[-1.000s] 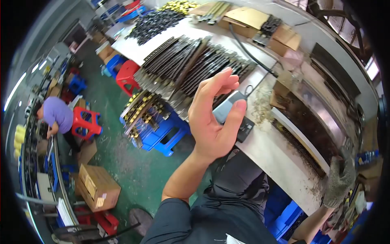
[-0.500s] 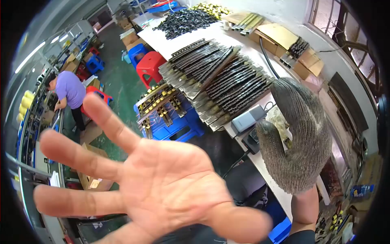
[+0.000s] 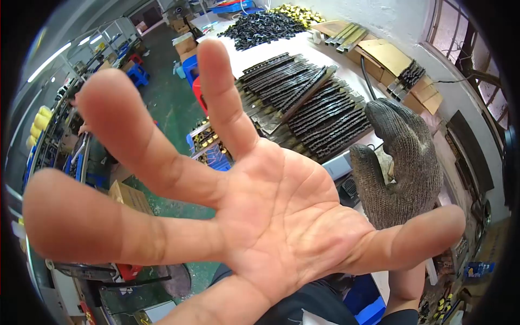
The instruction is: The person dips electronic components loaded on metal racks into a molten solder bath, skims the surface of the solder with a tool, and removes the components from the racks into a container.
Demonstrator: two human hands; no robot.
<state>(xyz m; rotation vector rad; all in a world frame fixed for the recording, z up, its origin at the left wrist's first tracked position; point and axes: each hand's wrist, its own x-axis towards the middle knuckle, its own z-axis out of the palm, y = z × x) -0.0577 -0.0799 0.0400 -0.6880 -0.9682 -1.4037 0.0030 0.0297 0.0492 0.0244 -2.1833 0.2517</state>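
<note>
Left hand (image 3: 276,216): bare, palm to the lens, fingers and thumb spread wide, holds nothing; fills much of the view.
Right hand (image 3: 406,168): knit grey glove, fingers curved, thumb apart from them, gap between; behind the left thumb.
Nearest things: grey box (image 3: 337,166), part hidden between the hands; dark bars (image 3: 325,114) just beyond, in a wide stack on the table, one lying aslant on top.
Table: white worktop (image 3: 344,67); far end has heap of small black parts (image 3: 265,30), yellow parts (image 3: 295,14) behind it; cardboard boxes (image 3: 387,54) along the wall side.
Room: green floor (image 3: 168,97), bench along left with yellow rolls (image 3: 40,122), ceiling lights (image 3: 49,62), barred window (image 3: 457,32) upper right.
Vs 0.5 s ago: left hand higher and further right, larger in view, thumb now crossing below the glove; its fingers cover where the purple-topped person showed; red stool mostly covered too. Glove about same place. Bars stay stacked.
</note>
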